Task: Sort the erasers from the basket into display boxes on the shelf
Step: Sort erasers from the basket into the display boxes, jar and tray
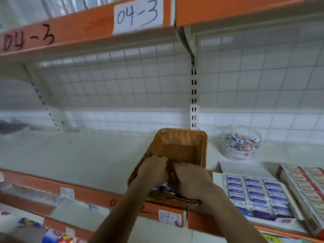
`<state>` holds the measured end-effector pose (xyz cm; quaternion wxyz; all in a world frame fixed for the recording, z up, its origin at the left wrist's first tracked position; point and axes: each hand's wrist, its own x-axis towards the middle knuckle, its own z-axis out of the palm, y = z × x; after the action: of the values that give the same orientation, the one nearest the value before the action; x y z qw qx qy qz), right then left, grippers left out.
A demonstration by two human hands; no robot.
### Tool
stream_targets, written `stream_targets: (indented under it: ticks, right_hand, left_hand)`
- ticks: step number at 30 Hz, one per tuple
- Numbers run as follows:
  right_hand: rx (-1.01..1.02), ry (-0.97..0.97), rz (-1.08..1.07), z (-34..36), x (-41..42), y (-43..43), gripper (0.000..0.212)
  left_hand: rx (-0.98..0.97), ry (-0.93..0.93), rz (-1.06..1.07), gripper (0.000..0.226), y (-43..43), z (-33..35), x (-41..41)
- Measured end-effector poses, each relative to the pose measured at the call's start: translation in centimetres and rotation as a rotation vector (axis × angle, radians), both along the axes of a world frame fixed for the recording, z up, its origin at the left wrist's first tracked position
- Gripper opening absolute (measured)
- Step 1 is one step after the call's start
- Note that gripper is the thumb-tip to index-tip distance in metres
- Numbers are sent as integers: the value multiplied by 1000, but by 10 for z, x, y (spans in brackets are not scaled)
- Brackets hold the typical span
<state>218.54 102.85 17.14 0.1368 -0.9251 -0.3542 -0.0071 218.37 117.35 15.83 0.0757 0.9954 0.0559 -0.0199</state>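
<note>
A brown wicker basket (182,142) sits on the white shelf (87,155), its near rim at the shelf's front edge. Both my hands are inside its near end, side by side and touching. My left hand (154,170) and my right hand (190,179) have their fingers curled down over erasers; only a bit of blue-and-white wrapper (162,188) shows beneath them. What each hand grips is hidden. To the right stands a display box (254,195) filled with several blue-and-white erasers, and a second box (308,186) with red-and-beige ones.
A clear round tub (241,142) of mixed small erasers stands behind the boxes. Orange shelf edges carry paper labels "04-2" (169,218) and "04-3" (138,14). A wire grid backs the shelf. Packaged goods lie on the lower shelf at bottom left.
</note>
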Motion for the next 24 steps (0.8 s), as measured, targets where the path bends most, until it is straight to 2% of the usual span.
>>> stream_targets:
  ticks: [3, 5, 7, 14, 19, 21, 24]
  right_hand:
    - [-182, 24, 47, 7, 2, 3, 27]
    - [-210, 17, 57, 8, 2, 2, 27]
    - [-198, -7, 55, 6, 1, 0, 24]
    - [-172, 4, 51, 8, 2, -3, 30]
    - [-170, -14, 71, 6, 1, -2, 14]
    - [-152, -28, 60, 3, 1, -2, 15]
    - [-99, -69, 47, -1, 2, -2, 28]
  left_hand:
    - [-20, 53, -35, 29, -1, -5, 6]
    - [29, 94, -49, 38, -3, -5, 11]
    - [68, 107, -51, 39, -4, -5, 15]
    - [11, -50, -88, 17, 0, -12, 17]
    - [-72, -139, -67, 17, 0, -12, 13]
    - [-127, -154, -60, 20, 1, -11, 10]
    - [-186, -170, -53, 28, 2, -6, 7]
